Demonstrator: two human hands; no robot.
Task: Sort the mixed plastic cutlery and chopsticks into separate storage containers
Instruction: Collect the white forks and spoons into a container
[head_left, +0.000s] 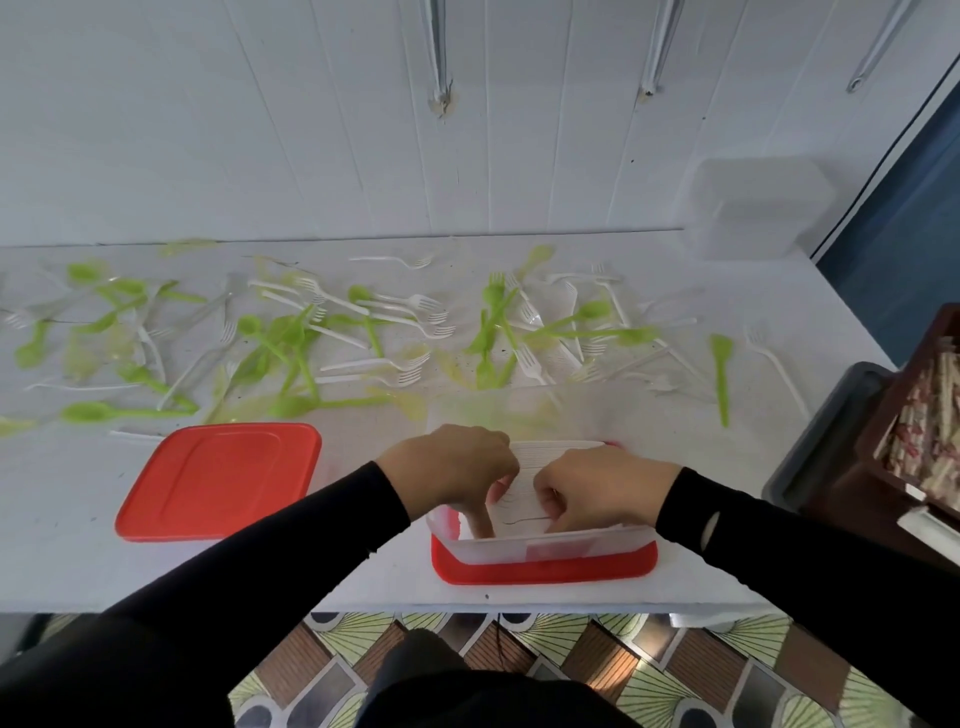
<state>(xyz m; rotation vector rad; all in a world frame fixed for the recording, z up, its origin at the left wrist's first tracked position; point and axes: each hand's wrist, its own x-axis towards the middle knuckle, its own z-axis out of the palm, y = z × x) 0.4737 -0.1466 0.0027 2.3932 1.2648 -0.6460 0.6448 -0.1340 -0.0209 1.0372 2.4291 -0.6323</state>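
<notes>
Our left hand (457, 470) and right hand (602, 488) meet inside the clear container (540, 545) at the near middle of the white table (363, 561), both in black sleeves (291, 561). The left hand's fingers (480, 519) curl downward into the tub, one fingertip reaching toward its floor, and the right hand's fingers are bent and closed on the stack of white cutlery (540, 467) that fills the container; we cannot tell whether the left hand truly grips the stack or only presses against it. The container stands on a red lid (545, 569), whose edge shows below and beside it. To the left, apart from the tub, a second red lid (218, 480) lies flat on the table. Farther back, across the width of the table, we see the mixed scatter: green spoons and forks (291, 348) tangled with white forks (415, 312) and some clear pieces, blurred in places. One green fork (721, 374) lies alone toward the right, with a white fork (774, 364) just beside it. At the far right corner stands an empty clear container (753, 208) against the panelled wall (311, 130). On the right edge, off the table, a dark box (914, 441) holds wrapped chopsticks (930, 426), next to a grey tray (821, 441).
</notes>
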